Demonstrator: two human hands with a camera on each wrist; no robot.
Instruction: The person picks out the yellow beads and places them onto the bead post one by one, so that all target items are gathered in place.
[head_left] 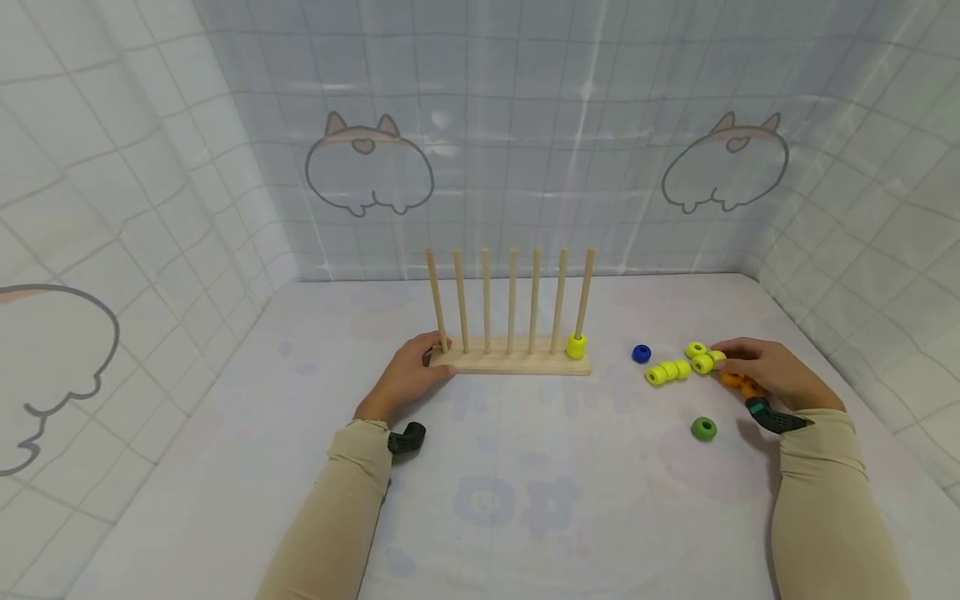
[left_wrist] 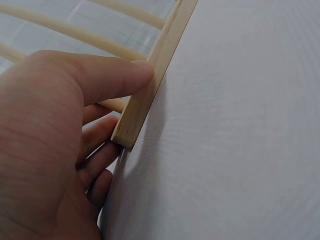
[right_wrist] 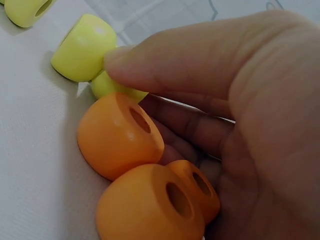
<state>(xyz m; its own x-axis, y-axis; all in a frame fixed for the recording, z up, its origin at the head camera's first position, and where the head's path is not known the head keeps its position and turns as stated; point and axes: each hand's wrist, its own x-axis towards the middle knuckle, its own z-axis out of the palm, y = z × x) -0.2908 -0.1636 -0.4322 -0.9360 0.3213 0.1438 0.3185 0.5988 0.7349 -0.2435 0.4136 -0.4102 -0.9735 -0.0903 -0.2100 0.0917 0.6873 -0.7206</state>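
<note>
A wooden rack with several upright pegs has a long flat base (head_left: 510,364). My left hand (head_left: 408,371) grips the base's left end, thumb on the front edge, as the left wrist view also shows. One yellow bead (head_left: 575,347) sits low on the rightmost peg. On the right, my right hand (head_left: 776,371) pinches a yellow bead (right_wrist: 112,89) between thumb and fingers, partly hidden by the thumb. Another yellow bead (right_wrist: 85,47) touches it. Orange beads (right_wrist: 120,137) lie beside and under this hand.
A short row of yellow beads (head_left: 667,372) lies between the rack and my right hand, with a blue bead (head_left: 641,354) behind it. A green bead (head_left: 703,428) lies nearer me. A tile-patterned backdrop (head_left: 510,167) rises behind the cloth-covered surface (head_left: 525,450).
</note>
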